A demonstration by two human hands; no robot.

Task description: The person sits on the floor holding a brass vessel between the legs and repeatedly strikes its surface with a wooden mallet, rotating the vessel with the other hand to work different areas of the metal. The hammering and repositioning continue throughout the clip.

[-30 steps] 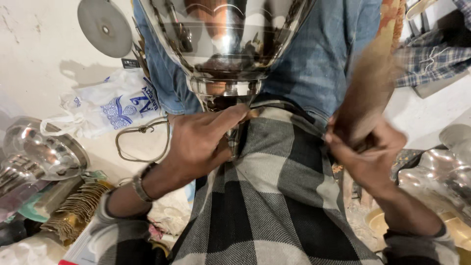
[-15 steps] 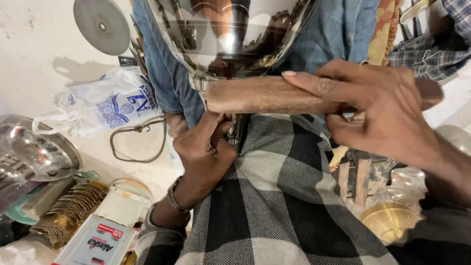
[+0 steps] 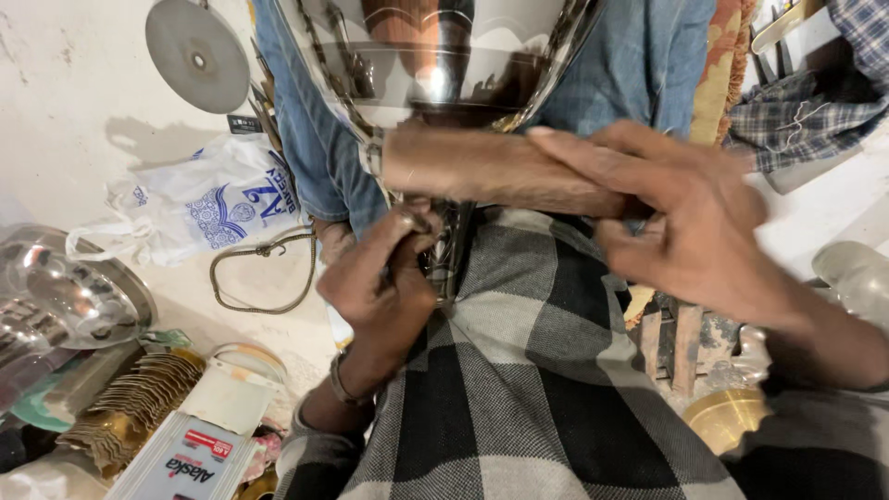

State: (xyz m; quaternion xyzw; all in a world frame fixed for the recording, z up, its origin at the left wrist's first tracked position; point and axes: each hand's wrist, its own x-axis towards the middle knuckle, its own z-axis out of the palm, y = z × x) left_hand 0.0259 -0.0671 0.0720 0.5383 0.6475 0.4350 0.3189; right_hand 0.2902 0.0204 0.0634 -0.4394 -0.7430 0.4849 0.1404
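**A:** Your left hand [image 3: 384, 282] is clenched round the narrow stem [image 3: 447, 250] of the big polished metal cup [image 3: 435, 56], just under the bowl. Why so low?

**B:** Likely because the stem is the only part slim enough for a full grip. The bowl is wide and mirror-smooth, and you have it braced over your lap, on the grey-and-black checked cloth [image 3: 519, 389], so your knees seem to carry the weight while the hand stops it turning.

**A:** And your right hand [image 3: 690, 218]?

**B:** It lies along a brown cylindrical piece [image 3: 491, 167], held level across the neck of the cup, fingers stretched flat on top and the thumb under it. That looks like a pressing hold more than a carrying one; how tightly it closes underneath, I cannot tell.

**A:** What lies around you?

**B:** On the floor to your left, a white printed plastic bag [image 3: 199, 204], a loop of wire [image 3: 264, 273], a shiny steel dish [image 3: 65, 296] and a row of small brass pieces [image 3: 139, 403], all within arm's reach. A small brass bowl [image 3: 727, 417] sits by your right forearm.
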